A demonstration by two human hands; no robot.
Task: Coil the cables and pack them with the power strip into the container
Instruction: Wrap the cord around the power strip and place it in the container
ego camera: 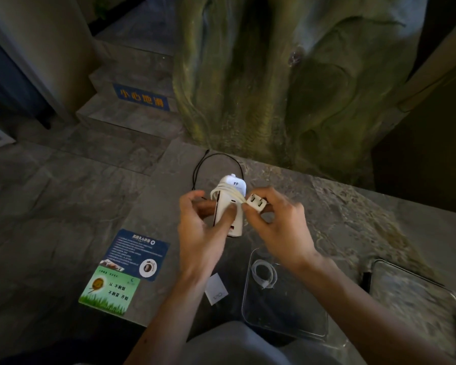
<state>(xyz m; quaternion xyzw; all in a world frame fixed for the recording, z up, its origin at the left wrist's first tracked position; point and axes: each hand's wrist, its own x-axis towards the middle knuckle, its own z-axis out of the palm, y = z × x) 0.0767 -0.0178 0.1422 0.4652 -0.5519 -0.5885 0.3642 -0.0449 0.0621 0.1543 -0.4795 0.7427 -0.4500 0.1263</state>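
A white power strip (228,204) is held upright above the stone table, its white cord wound around its upper body. My left hand (203,227) grips the strip from the left with the thumb across its front. My right hand (279,225) pinches the cord's white plug (257,204), prongs facing me, just right of the strip. A clear plastic container (282,312) sits open below my right wrist with a coiled white cable (264,273) inside. A thin black cable (216,164) lies in a loop on the table behind the strip.
A clear lid (416,288) rests at the right. A small white card (217,289) lies left of the container. A blue and green printed sign (124,270) is stuck near the table's left edge. A large rock-like sculpture (287,83) rises behind the table. Steps (132,111) lie beyond at the left.
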